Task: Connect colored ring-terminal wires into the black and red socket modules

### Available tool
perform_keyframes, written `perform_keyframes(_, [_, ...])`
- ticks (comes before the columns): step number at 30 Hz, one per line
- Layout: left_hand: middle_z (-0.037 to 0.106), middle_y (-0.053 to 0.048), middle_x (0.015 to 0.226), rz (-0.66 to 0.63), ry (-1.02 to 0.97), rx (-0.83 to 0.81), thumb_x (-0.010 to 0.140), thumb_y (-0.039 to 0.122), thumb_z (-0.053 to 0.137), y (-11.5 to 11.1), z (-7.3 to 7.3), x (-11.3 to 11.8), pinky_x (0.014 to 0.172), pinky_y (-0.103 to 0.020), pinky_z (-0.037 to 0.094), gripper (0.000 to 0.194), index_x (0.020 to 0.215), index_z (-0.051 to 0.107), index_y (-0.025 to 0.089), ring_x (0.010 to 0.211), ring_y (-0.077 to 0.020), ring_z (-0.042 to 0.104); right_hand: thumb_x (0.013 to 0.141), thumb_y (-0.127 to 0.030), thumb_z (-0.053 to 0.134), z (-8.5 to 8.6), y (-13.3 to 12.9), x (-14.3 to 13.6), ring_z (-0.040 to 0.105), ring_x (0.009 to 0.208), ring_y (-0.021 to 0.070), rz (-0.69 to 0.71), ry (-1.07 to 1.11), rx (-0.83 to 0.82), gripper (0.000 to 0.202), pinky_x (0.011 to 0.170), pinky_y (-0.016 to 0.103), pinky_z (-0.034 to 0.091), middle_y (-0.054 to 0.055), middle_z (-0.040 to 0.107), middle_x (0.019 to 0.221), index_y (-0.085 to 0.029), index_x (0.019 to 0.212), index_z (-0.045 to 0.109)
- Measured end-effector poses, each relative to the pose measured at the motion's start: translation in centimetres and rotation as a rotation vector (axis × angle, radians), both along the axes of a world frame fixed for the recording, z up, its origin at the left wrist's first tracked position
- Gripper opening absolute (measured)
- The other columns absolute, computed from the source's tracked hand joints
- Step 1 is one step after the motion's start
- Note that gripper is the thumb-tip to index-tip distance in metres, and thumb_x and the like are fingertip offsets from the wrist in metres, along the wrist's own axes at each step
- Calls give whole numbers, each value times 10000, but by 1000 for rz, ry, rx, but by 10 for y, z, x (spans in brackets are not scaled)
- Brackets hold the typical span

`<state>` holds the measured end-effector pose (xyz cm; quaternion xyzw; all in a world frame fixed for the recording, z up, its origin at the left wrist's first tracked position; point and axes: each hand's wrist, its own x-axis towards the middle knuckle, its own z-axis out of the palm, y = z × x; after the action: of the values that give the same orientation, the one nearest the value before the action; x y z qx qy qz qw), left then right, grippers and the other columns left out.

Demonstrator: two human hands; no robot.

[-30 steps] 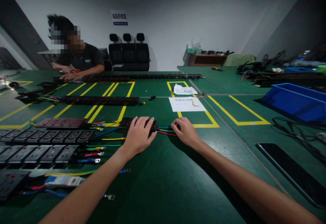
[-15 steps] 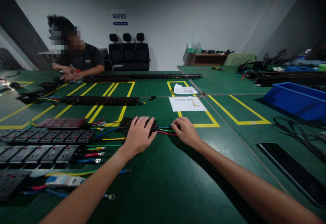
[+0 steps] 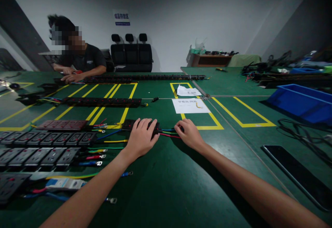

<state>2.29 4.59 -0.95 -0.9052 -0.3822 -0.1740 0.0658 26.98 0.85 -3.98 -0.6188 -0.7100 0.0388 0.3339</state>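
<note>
My left hand (image 3: 142,133) lies over a small black socket module (image 3: 127,124), fingers across its top and thumb at its right end. Blue, green and red wires (image 3: 169,133) run out of the module to the right. My right hand (image 3: 189,133) is closed on these wires, its fingertips curled so that their ends are hidden. To the left, a row of black sockets (image 3: 54,138) lies below a dark red socket strip (image 3: 62,125). Nearer me is another black socket row (image 3: 38,157), whose wires end in ring terminals (image 3: 99,163).
A phone (image 3: 298,176) and black cables (image 3: 301,134) lie at right, near a blue bin (image 3: 303,102). Paper sheets (image 3: 190,106) lie ahead on yellow tape. A long black strip (image 3: 103,102) is at mid-left. Across the table a person (image 3: 83,60) works with both hands.
</note>
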Motion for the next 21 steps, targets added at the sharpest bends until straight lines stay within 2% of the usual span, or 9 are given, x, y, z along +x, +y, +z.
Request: perform_keyframes(21, [574, -161, 1427, -4, 2, 1, 1011, 451, 453, 1, -1, 0, 1188, -561, 314, 553, 1480, 503, 163, 1346, -324, 499, 982, -266, 530, 1, -1, 0, 531, 794, 228, 3, 14, 0, 236, 723, 350, 388, 45, 576, 768, -221, 759, 589])
